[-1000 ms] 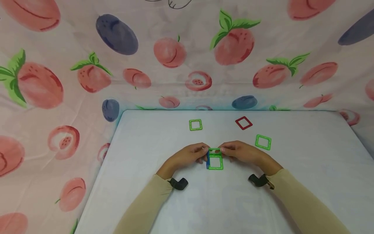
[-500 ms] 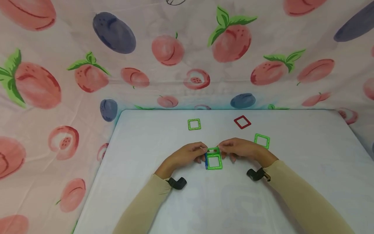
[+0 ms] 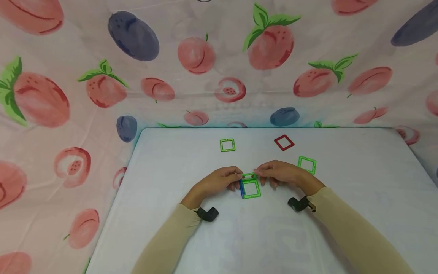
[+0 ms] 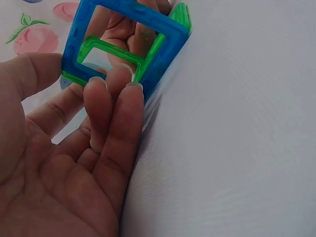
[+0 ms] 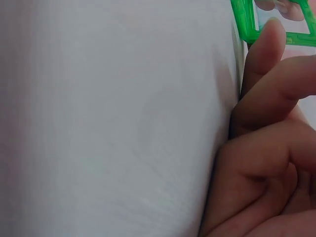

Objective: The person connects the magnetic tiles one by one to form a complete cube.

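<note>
Three square frame-shaped magnetic tiles stand joined in the head view. One green tile [image 3: 252,196] lies flat on the table. A blue tile [image 3: 242,189] rises along its left side, and another green tile [image 3: 248,175] stands along its far side. My left hand [image 3: 216,183] pinches the far left corner, its thumb on the edge of the blue tile [image 4: 170,47] in the left wrist view. With thumb and fingertips my right hand [image 3: 282,173] pinches the right end of the standing green tile. In the right wrist view only part of the green [image 5: 291,38] shows.
A loose green tile [image 3: 227,150] and a red tile [image 3: 284,148] lie at the back of the white table [image 3: 359,182]. Another green tile [image 3: 308,158] lies just beyond the right wrist. Fruit-patterned cloth [image 3: 205,91] hangs behind.
The standing green tile and the right hand have shifted slightly within the head view, while the view itself drifted a little. Both hands stay at the joined tiles.
</note>
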Demonstrator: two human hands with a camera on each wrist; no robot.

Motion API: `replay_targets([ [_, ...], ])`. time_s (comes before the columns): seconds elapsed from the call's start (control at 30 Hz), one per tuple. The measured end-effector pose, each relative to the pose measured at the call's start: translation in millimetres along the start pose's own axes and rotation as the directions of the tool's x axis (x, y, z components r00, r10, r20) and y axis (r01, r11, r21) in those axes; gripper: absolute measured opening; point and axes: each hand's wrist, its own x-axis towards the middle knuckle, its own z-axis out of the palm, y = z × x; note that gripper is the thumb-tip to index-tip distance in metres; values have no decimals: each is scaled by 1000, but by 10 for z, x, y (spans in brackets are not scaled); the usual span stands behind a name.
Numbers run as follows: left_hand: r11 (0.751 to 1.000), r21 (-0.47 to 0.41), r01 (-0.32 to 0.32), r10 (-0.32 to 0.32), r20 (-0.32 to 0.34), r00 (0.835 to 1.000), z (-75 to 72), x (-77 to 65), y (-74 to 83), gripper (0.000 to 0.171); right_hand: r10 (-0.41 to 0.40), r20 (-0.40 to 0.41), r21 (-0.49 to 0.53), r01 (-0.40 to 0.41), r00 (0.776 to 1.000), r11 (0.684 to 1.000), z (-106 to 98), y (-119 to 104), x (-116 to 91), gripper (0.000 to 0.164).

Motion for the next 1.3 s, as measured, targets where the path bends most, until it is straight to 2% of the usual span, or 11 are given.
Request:
replay_targets([
  [0.4,1000,-3,20,-20,2,1000,3,-14,61,26,0,-5,-7,0,1000,1000,-16,-23,-6,41],
  [0.83,1000,-10,22,-22,1,1000,6,22,73,25,25,-2,2,-25,1000,1000,-81,-50,20,43],
  [1.3,999,-13,45,-45,5,999,9,39,92,26,17,-14,-5,-17,1000,1000,-91,-30,20,44],
])
